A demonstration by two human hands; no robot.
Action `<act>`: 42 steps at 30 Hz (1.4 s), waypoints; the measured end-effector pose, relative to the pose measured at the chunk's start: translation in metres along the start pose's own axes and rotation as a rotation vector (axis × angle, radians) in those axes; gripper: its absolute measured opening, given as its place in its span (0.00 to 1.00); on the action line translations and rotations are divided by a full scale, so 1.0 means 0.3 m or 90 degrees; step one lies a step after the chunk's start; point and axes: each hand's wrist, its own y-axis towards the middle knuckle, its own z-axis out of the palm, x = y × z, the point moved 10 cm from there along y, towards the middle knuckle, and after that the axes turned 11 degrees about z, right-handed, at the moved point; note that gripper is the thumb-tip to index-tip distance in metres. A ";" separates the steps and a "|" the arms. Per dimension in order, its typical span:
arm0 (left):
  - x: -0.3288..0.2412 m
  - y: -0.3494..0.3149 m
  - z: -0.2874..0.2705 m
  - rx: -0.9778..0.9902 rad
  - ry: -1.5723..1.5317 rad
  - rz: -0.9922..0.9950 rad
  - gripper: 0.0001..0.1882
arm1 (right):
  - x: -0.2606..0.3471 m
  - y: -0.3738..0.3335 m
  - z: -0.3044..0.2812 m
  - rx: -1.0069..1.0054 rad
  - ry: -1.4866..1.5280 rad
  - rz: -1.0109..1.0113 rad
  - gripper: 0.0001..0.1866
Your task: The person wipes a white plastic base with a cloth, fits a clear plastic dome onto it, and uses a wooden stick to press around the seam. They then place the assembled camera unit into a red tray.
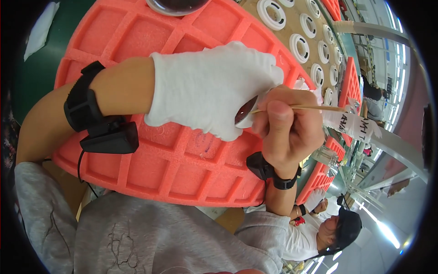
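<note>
My left hand (219, 86), in a white glove, is closed around a dark, glossy round piece (245, 111) with a pale rim; most of that piece is hidden by the glove. Bare and pinched, my right hand (289, 125) grips a thin wooden stick (319, 108). The stick's near end meets the edge of the glossy piece, though I cannot tell if it touches. Both hands are above a pink-red foam tray (150, 180) with square compartments. At the tray's far edge sits another dark round piece (178, 5) with a shiny rim.
Several white rings (299, 48) lie in rows on a brown board at the far right. More red foam trays (315, 182) and a clear glass jar (325, 155) stand to the right. A co-worker in a black cap (344, 230) works nearby. White cloth (42, 31) lies far left.
</note>
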 end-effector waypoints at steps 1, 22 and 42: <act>-0.005 0.002 -0.004 -0.008 0.016 0.022 0.20 | -0.005 0.009 -0.003 0.008 0.014 0.020 0.07; -0.002 0.000 0.021 0.095 -0.059 -0.086 0.20 | -0.043 -0.016 -0.033 -0.041 0.081 0.059 0.05; -0.235 -0.039 -0.099 0.041 0.408 0.044 0.31 | -0.290 -0.050 -0.096 0.040 -0.063 0.344 0.18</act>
